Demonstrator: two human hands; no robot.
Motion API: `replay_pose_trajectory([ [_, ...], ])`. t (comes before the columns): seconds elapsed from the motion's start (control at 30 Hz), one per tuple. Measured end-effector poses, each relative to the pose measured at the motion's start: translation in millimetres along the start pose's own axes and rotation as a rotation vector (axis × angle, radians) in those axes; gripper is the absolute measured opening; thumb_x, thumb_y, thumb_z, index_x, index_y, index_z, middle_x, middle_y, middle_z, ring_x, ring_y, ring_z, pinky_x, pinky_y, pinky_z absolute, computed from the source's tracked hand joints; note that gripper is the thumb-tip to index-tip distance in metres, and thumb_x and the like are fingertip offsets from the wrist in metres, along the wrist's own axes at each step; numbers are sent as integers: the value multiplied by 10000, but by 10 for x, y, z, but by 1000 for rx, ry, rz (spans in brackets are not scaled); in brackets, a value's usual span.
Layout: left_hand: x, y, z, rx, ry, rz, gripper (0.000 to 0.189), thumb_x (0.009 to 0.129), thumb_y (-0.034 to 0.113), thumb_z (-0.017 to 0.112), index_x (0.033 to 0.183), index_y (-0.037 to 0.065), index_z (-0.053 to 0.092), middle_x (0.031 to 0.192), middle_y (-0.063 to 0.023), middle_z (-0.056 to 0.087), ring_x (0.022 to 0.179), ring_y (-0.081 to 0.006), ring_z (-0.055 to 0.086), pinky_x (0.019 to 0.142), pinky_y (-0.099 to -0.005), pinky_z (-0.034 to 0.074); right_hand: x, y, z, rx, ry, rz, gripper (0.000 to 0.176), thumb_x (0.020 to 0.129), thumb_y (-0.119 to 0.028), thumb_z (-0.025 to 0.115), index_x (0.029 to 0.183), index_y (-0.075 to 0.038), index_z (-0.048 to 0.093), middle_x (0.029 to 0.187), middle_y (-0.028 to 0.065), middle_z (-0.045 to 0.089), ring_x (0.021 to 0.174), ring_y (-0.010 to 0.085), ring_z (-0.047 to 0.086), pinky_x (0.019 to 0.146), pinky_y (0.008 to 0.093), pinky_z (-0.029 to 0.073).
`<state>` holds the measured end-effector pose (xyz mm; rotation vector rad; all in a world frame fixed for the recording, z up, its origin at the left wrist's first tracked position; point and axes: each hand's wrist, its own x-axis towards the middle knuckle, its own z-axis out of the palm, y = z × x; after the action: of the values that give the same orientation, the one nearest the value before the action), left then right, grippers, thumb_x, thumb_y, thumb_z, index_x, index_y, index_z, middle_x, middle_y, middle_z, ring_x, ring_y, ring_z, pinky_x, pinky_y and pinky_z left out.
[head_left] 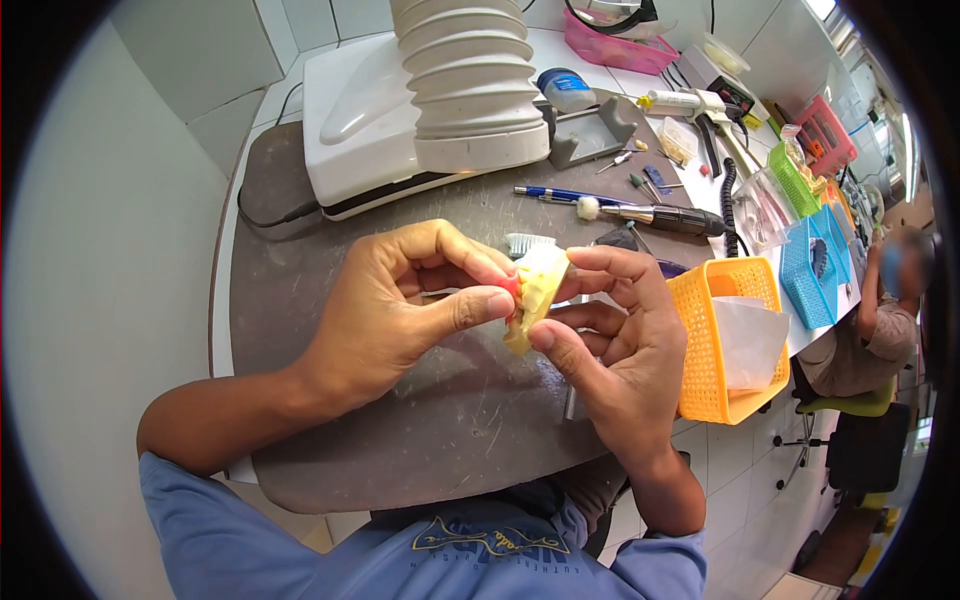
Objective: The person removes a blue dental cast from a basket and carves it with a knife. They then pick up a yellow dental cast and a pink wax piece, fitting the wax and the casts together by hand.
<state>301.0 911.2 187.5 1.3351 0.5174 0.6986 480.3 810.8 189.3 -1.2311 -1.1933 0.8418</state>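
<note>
Left hand (pixel 385 310) pinches a small pinkish-red piece (pixel 512 288) between thumb and fingertips, right up against the yellow dental cast (pixel 541 282), though whether the piece is seated on it cannot be told; right hand (pixel 632 340) grips the cast by its edges, thumb low and index finger at the top, other fingers curled behind. Cast is held up, tilted, above the scratched grey-brown work mat (pixel 400 440), with a white-bristled brush (pixel 528 243) just behind it. Farther back lie a blue pen (pixel 550 192) and a dark rotary handpiece (pixel 685 219); yellow-orange basket (pixel 699 345) stands just beyond the right hand, holding white paper (pixel 750 342).
</note>
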Motion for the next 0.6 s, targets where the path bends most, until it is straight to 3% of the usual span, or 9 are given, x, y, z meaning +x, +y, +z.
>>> replay_pose_trajectory([
  [0.23,10,0,28,-18,25,26,143,882,31,727,991,9,638,1046,-103,679,977,-146,655,896,-305,549,-11,55,0,-31,3,-126,492,820,14,775,1234,1,509,1077,147,637,962,196,702,796,280,614],
  [0.6,-2,-7,43,-33,59,23,71,884,23,719,939,8,676,1030,-99,681,963,-146,656,891,-295,542,-10,60,15,-36,20,-144,519,807,33,778,1263,9,531,1081,144,641,955,200,708,800,289,616],
])
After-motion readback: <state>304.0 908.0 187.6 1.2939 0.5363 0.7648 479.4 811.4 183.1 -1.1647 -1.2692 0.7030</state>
